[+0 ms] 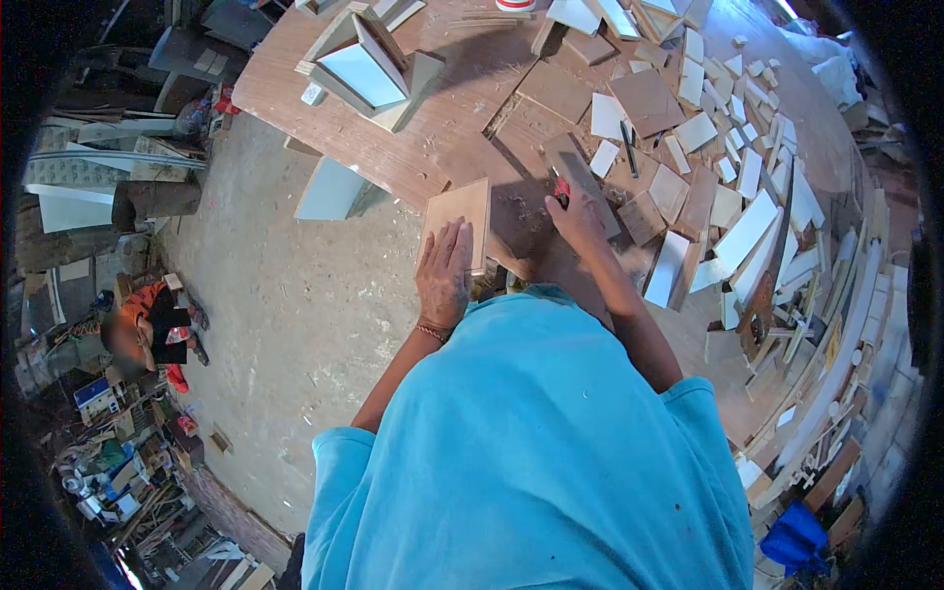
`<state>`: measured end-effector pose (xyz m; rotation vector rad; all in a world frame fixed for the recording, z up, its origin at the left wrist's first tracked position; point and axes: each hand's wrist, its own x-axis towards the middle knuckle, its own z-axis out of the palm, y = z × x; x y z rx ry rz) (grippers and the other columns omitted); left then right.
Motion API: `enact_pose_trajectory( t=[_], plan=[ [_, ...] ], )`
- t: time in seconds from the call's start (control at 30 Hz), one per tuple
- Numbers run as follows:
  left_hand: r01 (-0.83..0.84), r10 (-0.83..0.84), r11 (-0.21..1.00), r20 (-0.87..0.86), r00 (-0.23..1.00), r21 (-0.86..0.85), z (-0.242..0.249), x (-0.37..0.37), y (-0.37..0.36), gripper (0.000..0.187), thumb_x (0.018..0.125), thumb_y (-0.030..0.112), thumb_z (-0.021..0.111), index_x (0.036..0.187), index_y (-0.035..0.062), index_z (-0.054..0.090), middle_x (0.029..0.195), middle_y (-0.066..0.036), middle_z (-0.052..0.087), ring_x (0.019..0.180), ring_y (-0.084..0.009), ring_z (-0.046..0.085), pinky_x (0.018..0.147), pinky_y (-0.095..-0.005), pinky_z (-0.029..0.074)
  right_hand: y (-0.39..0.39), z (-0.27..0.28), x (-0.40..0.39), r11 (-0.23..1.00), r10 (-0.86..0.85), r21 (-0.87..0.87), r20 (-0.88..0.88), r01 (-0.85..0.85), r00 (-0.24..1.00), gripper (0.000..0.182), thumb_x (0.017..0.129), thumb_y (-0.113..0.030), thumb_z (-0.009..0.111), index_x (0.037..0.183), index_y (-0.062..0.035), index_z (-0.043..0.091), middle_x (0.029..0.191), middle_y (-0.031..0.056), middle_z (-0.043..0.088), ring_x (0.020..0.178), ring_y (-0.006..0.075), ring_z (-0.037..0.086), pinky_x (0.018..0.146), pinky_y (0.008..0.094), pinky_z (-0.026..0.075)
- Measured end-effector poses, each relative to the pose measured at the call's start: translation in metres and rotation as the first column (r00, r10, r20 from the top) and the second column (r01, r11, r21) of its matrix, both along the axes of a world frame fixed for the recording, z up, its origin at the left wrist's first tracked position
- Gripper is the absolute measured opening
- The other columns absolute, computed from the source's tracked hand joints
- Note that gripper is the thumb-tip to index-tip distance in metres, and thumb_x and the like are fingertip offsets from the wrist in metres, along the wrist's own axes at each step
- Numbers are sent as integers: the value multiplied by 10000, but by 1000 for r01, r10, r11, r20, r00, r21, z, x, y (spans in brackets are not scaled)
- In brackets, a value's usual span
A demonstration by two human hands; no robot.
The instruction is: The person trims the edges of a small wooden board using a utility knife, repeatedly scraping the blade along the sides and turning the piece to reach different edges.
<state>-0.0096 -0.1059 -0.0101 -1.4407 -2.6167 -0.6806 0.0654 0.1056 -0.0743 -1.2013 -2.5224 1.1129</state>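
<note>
My left hand (444,264) lies flat with its fingers stretched on a light wooden board (473,208) at the table's near edge. To its right, my right hand (580,221) is closed around a red-handled tool (561,191), whose tip is hard to make out. A narrow grey-brown board (586,175) lies beside and partly beyond the right hand. A black pen-like tool (627,147) rests among the wood pieces farther right.
The wooden table (295,69) bears a box-like wooden assembly (366,67) at the upper left and many white and brown offcuts on the right. A saw (759,307) lies among them. A person in orange (141,320) sits at the far left.
</note>
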Motion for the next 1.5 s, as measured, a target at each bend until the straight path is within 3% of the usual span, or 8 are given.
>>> enact_pose_trajectory(
  t=[0.23,0.3,0.4,0.53,0.83,1.37,1.43,1.5],
  plan=[
    [56,-48,996,-112,992,67,3,1,1,422,757,39,502,1174,32,445,1210,-136,458,1120,-282,443,957,-426,321,-10,16,-20,999,17,-46,120,-12,993,341,753,-311,600,901,-8,553,811,174,598,772,300,585,675,374,447],
    [72,-58,992,-137,989,100,0,0,1,438,756,47,508,1188,41,435,1228,-142,441,1142,-282,423,969,-431,302,-16,29,-17,532,-327,-846,-247,-39,912,289,777,-311,603,875,-41,569,784,85,601,712,169,585,619,295,459],
    [89,-74,988,-122,990,124,2,2,1,447,760,67,498,1201,53,427,1247,-142,423,1158,-292,405,984,-446,272,-21,47,-15,236,-392,-959,-241,-156,888,221,776,-257,626,868,-64,571,779,7,578,686,73,548,579,227,445],
    [121,-109,987,-112,988,105,3,2,1,451,765,101,478,1211,66,421,1273,-143,394,1174,-298,386,998,-458,242,-35,65,-16,365,-396,-916,-312,-164,864,210,722,-176,675,828,-60,535,660,29,540,477,94,489,399,233,402],
    [190,-184,980,-89,979,66,14,4,2,485,759,180,462,1223,52,406,1310,-140,344,1220,-289,324,1013,-472,196,-33,85,-20,494,-271,-844,-378,-209,885,292,656,-113,718,827,-75,485,672,-1,488,495,87,472,429,232,407],
    [173,-166,977,-64,984,124,8,3,1,484,758,136,455,1222,19,384,1288,-137,374,1215,-281,329,1017,-444,212,-35,71,-18,481,-316,-839,-437,-255,842,232,724,-188,682,842,-75,518,695,-25,503,597,86,498,523,213,411],
    [153,-142,980,-94,985,127,7,3,0,477,761,123,456,1221,20,384,1278,-138,386,1211,-281,335,1015,-442,217,-37,79,-17,319,-409,-929,-315,-189,856,211,754,-210,656,843,-73,522,702,-35,505,629,82,499,533,207,402],
    [170,-163,983,-104,981,69,7,3,0,486,758,132,476,1223,25,384,1282,-142,378,1213,-279,333,1016,-435,219,-38,68,-18,423,-383,-878,-398,-225,834,218,741,-203,667,843,-76,523,701,-33,505,619,76,499,529,208,405]
  ],
)
